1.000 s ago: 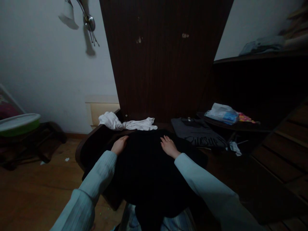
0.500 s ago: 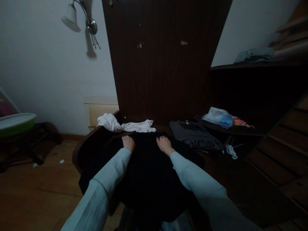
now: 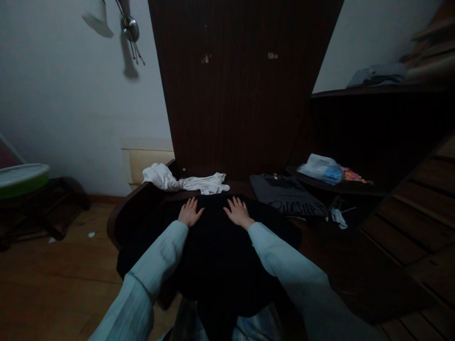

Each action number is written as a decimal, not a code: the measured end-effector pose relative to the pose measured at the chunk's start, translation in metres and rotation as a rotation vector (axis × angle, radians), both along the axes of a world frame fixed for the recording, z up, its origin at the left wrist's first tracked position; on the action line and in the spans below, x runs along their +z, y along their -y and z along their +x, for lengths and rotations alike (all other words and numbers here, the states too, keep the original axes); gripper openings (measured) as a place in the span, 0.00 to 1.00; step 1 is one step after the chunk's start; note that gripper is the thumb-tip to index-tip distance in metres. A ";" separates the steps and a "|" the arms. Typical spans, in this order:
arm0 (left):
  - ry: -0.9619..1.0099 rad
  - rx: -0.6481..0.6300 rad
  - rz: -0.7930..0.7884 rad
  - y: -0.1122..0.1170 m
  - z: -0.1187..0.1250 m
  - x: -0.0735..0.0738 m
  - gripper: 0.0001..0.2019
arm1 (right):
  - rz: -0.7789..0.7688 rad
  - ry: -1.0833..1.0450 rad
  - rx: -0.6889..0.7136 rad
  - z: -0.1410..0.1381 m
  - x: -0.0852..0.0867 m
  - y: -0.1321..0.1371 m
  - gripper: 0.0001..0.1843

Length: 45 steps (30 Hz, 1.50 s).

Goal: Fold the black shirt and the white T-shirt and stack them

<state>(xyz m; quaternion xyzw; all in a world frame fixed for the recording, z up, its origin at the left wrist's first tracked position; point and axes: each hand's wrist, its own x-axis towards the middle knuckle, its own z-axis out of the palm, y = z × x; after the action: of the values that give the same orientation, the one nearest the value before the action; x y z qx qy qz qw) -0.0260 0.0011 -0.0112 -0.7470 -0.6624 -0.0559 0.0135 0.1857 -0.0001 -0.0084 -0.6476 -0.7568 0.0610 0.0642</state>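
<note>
A black garment (image 3: 216,255) lies spread over a dark wooden surface in front of me, its near edge hanging down toward my lap. Its exact kind is lost in the dark. On its far part my left hand (image 3: 191,212) rests flat, fingers spread. My right hand (image 3: 239,213) lies flat a short way to the right, fingers also apart. Neither hand grips the cloth. Just beyond my fingertips is a crumpled white cloth (image 3: 204,183). To the right of the garment lies a folded dark grey shirt (image 3: 284,192) with black lettering.
A tall dark wood panel (image 3: 234,104) rises behind the surface. At right, a shelf holds a plastic bag (image 3: 322,168); folded clothes (image 3: 378,75) sit higher. A curved wooden armrest (image 3: 122,208) borders the left side. Further left, a green basin (image 3: 23,182) stands on a dark stool.
Both hands were curled at the garment's far edge; now their fingers are stretched out flat on it. The camera view has shifted slightly.
</note>
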 end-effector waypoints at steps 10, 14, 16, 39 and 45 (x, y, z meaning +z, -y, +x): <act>-0.023 0.062 0.037 0.010 -0.001 0.002 0.30 | -0.019 -0.012 -0.006 -0.003 0.001 0.008 0.31; -0.028 0.092 0.038 0.012 0.001 0.004 0.30 | -0.006 -0.033 -0.017 -0.003 0.001 0.009 0.30; -0.026 0.093 0.002 0.012 0.001 0.004 0.30 | 0.023 -0.044 -0.026 -0.003 0.001 0.010 0.31; 0.010 0.082 -0.051 0.012 0.000 0.007 0.27 | 0.018 -0.031 -0.159 -0.005 0.005 0.006 0.31; 0.012 0.080 -0.049 0.013 0.000 0.008 0.27 | 0.012 -0.024 -0.158 -0.005 0.006 0.007 0.31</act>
<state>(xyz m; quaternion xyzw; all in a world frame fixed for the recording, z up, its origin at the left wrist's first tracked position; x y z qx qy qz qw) -0.0261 -0.0115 -0.0032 -0.7197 -0.6929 -0.0436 -0.0066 0.1807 -0.0075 -0.0024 -0.7043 -0.7027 0.0588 0.0817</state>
